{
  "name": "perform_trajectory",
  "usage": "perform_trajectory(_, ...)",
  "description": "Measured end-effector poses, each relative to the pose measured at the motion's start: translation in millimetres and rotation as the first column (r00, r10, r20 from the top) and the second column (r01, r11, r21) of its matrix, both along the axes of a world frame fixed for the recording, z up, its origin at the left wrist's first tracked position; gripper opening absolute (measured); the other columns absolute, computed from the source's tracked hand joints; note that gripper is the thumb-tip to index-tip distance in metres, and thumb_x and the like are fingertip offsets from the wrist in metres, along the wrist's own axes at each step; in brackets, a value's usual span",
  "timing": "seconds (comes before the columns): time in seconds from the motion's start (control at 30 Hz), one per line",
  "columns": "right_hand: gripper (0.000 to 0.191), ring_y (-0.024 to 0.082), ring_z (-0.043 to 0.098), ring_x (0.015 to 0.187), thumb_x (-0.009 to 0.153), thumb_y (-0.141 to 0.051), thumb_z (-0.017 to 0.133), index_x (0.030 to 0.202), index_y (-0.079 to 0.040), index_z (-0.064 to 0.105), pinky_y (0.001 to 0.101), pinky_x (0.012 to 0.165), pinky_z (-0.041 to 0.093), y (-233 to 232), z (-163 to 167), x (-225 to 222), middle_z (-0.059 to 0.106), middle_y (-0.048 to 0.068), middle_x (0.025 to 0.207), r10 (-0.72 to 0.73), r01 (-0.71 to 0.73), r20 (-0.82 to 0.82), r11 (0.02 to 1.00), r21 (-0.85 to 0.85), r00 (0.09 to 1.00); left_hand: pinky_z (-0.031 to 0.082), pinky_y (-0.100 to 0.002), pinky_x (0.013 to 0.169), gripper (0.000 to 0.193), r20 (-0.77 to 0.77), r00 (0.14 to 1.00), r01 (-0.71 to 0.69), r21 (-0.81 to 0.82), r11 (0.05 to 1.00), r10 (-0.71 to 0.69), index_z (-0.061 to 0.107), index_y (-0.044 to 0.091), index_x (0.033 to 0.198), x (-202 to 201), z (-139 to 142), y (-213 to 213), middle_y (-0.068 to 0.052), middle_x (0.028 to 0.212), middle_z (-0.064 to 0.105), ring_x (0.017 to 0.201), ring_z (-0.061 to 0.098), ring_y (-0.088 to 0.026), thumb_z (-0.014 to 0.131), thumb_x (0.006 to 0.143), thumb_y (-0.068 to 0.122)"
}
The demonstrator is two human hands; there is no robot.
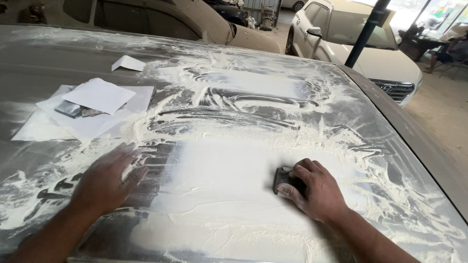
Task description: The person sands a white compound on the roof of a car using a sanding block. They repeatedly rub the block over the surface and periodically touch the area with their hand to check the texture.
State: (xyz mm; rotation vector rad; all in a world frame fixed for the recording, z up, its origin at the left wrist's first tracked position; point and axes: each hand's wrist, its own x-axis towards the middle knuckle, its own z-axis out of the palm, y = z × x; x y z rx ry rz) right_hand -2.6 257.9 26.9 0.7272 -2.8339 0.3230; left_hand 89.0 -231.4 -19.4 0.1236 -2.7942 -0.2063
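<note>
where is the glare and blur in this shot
Head view: daylight blows out the top right corner behind the white car; soft sheen on the wet white slurry; left hand slightly motion-blurred, right hand on the sanding block sharp.

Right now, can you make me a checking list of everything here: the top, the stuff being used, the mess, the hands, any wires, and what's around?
Surface: grey car panel, smeared with pale wet paste and dust, with a smooth white patch in the middle.
Job's things: dark sanding block pressed on the white patch.
Clutter: stack of white paper sheets with grey pieces between them at the left; one folded paper scrap further back.
Hands: left hand lies flat and open on the panel; right hand grips the block.
Cables: nothing seen.
Surroundings: white car, dusty car, dark pole, concrete floor.
</note>
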Motion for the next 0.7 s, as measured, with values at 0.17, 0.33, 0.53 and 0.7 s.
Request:
perform_trajectory(0.17,0.033,0.024,0.066,0.095,0.091,-0.041,0.063,0.096,-0.01,0.075,0.0423,0.086,0.057,1,-8,-12,0.068,0.008,0.097,0.08,-0.082,-0.03,0.993,-0.088,0.996,0.04,-0.051,0.115,0.07,-0.121,0.992,0.033,-0.048,0.998,-0.039,0.067,0.01,0.129,-1,-7,2,-0.018,0.138,0.064,0.137,0.054,-0.035,0.045,0.093,0.066)
perform_trajectory(0.33,0.032,0.022,0.065,0.095,0.096,-0.038,0.058,0.107,-0.014,0.076,0.0385,0.088,0.059,-13,-12,-70,0.067,0.007,0.096,0.177,-0.184,-0.128,0.982,-0.043,0.976,0.041,-0.051,0.114,0.068,-0.053,0.996,-0.076,-0.053,0.996,0.073,0.069,0.01,0.126,0,-1,5,-0.017,0.132,0.068,0.132,0.058,-0.034,0.047,0.092,0.066)
perform_trajectory(0.53,0.052,0.026,0.057,0.11,0.093,-0.055,0.055,0.135,-0.026,0.067,0.0442,0.104,0.049,-25,-1,-100,0.062,0.008,0.118,0.197,-0.191,-0.039,0.973,0.128,0.98,0.041,-0.051,0.113,0.067,-0.148,0.988,-0.056,-0.039,0.998,0.05,0.071,0.006,0.12,1,3,7,-0.018,0.131,0.069,0.131,0.059,-0.035,0.047,0.096,0.064)
perform_trajectory(0.7,0.069,0.029,0.053,0.118,0.09,-0.071,0.041,0.148,-0.035,0.052,0.0514,0.11,0.043,-29,17,-83,0.05,0.006,0.141,0.148,-0.18,0.115,0.918,0.354,0.982,0.041,-0.048,0.116,0.07,-0.12,0.984,-0.139,-0.082,0.987,0.129,0.07,0.008,0.125,0,12,14,-0.018,0.135,0.067,0.134,0.058,-0.034,0.044,0.098,0.066)
